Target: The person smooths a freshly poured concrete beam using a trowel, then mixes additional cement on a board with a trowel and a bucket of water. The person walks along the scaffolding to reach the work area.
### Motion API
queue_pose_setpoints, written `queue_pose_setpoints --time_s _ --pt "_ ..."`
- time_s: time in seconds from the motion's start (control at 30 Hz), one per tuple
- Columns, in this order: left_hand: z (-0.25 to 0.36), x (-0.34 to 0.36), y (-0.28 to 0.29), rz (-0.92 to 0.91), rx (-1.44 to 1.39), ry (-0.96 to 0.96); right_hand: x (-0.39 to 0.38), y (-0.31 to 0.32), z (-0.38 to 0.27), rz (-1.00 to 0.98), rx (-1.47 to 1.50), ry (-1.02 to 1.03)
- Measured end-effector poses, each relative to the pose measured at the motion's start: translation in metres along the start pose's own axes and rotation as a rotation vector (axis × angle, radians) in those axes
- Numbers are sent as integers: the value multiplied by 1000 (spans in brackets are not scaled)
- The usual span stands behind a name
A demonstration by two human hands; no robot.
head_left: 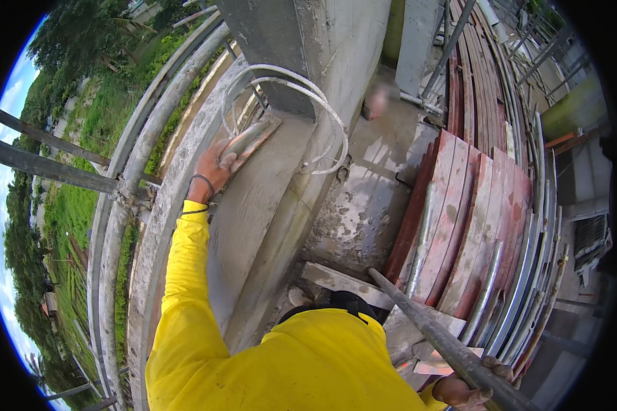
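My left hand (214, 166), with a dark band at the wrist, is closed on a long, flat plastering float (257, 141). The float lies against the wet grey mortar surface (250, 198) near the foot of a concrete column (271, 51). A pale rope loop (341, 127) curves over and beyond the float. At the lower right, my right hand (463, 392) is wrapped round a grey metal pole (432, 332), which slants from the right bottom edge toward the middle. Yellow sleeves cover both arms.
Reddish wooden planks (459, 198) are stacked on the right beside metal tubes (548, 240). Scaffold pipes (120, 219) run along the left edge, with greenery far below. A wet, splashed floor (353, 212) lies beyond the mortared ledge. A short board (346, 282) lies near my body.
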State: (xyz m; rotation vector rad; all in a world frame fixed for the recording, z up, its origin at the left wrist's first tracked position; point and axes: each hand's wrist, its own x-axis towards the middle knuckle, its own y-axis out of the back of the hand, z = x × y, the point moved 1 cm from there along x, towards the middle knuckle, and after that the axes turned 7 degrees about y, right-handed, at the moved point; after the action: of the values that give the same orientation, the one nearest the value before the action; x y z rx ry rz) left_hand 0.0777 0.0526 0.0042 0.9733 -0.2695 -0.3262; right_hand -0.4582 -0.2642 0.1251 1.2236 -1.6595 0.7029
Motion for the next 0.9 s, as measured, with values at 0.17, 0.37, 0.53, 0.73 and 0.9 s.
queue_pose_setpoints --time_s 0.17,0.37,0.53,0.73,0.9 --pt "-6 3 -1 -8 -99 31 -9 28 1 -52 45 -235" --pt "-2 8 -9 -63 -30 -56 -11 19 26 244 -122 -161" --pt "-9 -17 28 -348 -134 -58 1 -4 -4 17 8 -41" --pt "-27 5 10 -198 -145 7 -5 10 3 14 85 -165" --pt "-3 8 -13 -211 -115 -64 -7 22 -7 16 155 -295"
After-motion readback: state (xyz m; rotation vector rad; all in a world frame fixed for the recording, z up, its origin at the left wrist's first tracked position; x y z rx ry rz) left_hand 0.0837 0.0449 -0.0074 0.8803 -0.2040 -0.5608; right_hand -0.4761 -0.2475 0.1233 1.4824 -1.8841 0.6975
